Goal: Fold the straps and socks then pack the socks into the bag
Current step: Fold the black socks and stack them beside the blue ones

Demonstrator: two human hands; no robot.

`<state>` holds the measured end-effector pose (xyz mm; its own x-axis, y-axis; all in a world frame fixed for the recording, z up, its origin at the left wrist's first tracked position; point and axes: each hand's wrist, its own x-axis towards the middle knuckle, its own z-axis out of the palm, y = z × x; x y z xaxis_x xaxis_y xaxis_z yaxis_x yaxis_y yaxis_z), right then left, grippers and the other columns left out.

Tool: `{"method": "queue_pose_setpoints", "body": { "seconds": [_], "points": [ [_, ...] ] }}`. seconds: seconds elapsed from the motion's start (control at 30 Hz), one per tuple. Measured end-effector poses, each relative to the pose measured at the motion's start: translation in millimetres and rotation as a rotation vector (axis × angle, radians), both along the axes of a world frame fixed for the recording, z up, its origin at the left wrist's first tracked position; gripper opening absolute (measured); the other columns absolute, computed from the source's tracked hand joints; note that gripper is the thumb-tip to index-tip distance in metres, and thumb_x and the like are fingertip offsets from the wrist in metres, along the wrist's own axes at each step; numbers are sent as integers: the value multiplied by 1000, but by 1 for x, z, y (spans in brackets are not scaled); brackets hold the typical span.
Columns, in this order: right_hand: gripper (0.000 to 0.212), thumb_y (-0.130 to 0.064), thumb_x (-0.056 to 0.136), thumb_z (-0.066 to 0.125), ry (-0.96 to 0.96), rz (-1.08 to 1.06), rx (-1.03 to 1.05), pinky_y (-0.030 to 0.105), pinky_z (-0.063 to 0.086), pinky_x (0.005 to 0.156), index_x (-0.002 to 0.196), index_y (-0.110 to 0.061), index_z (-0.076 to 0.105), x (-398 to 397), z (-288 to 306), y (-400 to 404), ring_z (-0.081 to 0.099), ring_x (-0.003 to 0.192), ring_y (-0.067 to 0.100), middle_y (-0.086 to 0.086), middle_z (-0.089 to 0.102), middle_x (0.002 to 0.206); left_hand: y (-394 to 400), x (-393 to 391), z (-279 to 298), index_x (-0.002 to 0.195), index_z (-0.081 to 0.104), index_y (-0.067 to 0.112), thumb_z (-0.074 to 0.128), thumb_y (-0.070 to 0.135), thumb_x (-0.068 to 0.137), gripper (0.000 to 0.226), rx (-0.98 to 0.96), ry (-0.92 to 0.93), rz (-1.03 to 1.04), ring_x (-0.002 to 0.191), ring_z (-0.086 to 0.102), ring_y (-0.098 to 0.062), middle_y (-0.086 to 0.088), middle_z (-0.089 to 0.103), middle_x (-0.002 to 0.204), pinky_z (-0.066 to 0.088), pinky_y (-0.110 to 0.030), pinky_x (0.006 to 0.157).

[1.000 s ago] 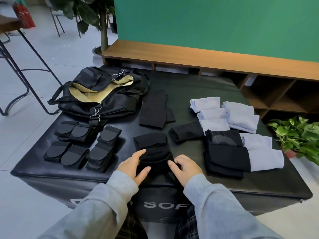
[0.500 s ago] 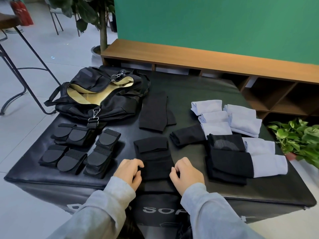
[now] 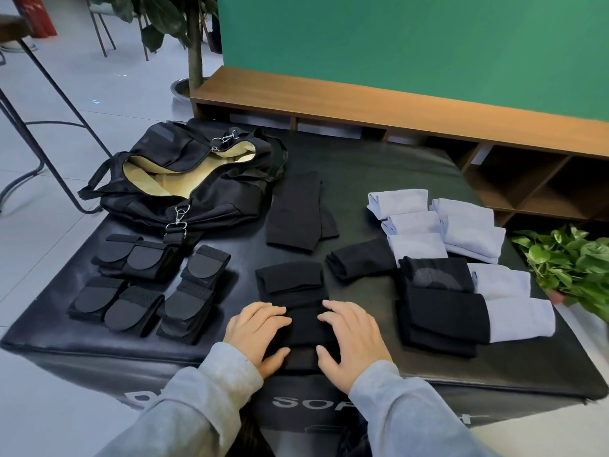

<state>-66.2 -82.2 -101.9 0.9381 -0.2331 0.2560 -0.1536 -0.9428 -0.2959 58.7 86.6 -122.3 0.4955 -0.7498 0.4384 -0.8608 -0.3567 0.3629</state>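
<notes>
A folded black sock (image 3: 304, 328) lies at the near edge of the black padded mat (image 3: 379, 166). My left hand (image 3: 255, 331) and my right hand (image 3: 349, 338) lie on its two sides, fingers spread flat on top, thumbs at its near edge. Another folded black sock (image 3: 290, 277) sits just beyond. An unfolded black sock (image 3: 296, 212) lies farther back. The black bag (image 3: 211, 189) with a tan lining stands open at the back left. Folded black straps (image 3: 145, 288) lie in front of the bag.
Folded pale blue socks (image 3: 438, 225) and black socks (image 3: 438, 311) are stacked on the right of the mat. A potted plant (image 3: 573, 268) stands off the right edge. A wooden shelf unit (image 3: 428, 117) runs behind, and a metal table leg (image 3: 49, 127) stands at the left.
My hands went from curled at the sock's sides to flat on top of it, fingers spread. The sock's near part is now folded over, making a shorter bundle.
</notes>
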Motion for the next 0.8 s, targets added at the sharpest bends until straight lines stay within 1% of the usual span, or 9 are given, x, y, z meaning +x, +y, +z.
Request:
{"method": "queue_pose_setpoints", "body": {
  "seconds": [0.1,0.23,0.3,0.37,0.47,0.53,0.67,0.73,0.8],
  "points": [
    [52,-37,68,46,59,32,8,28,32,99,118,-26,49,1,0,-1,40,120,9,-10,52,129,2,-3,-3,106,51,27,44,26,66,41,-37,64,18,108,46,-12,8,62,111,43,-26,82],
    [46,-29,69,42,9,-43,89,26,35,93,112,-22,59,4,-5,-3,44,112,6,-9,60,120,9,-3,1,111,52,24,34,13,61,55,-129,208,5,109,46,-6,7,58,111,34,-13,97],
    [41,-29,70,42,-12,-61,96,25,38,90,106,-22,63,6,-7,-3,45,108,5,-9,63,115,9,-3,2,111,51,25,33,14,62,53,-168,261,34,109,43,1,6,58,107,31,-7,98],
    [34,-30,73,43,-42,-77,110,22,41,87,100,-23,64,6,-10,-4,47,104,3,-11,64,109,8,-3,3,110,51,28,38,16,67,46,-214,298,59,109,43,5,8,58,104,32,-8,96],
    [26,-31,78,45,-106,-104,180,12,39,83,91,-20,65,4,-11,-7,48,95,2,-12,64,96,6,-4,2,108,52,29,44,19,70,40,-246,256,77,112,46,-5,13,59,98,32,-15,98],
    [30,-35,82,43,-115,-129,229,10,33,80,86,-14,64,2,-12,-9,44,88,1,-11,59,87,6,-5,4,108,52,29,46,22,71,38,-246,231,95,112,45,-8,12,55,104,27,-14,100],
    [40,-44,86,33,-86,-143,286,8,32,71,83,-12,58,0,-10,-11,40,78,3,-13,49,81,1,-7,13,124,44,23,51,30,70,55,-208,221,60,126,35,-7,8,49,122,21,-17,106],
    [46,-47,86,29,-80,-150,316,11,33,69,87,-11,57,0,-7,-11,44,77,6,-11,47,83,-5,-4,18,136,33,31,53,34,71,68,-149,285,18,133,30,-8,15,40,137,20,-20,108],
    [51,-51,85,25,-73,-172,357,16,34,70,94,-10,55,0,-4,-10,46,77,8,-13,46,90,-11,1,21,139,23,42,51,36,74,71,-128,405,-16,132,34,-7,23,46,134,21,-20,107]
  ]
}}
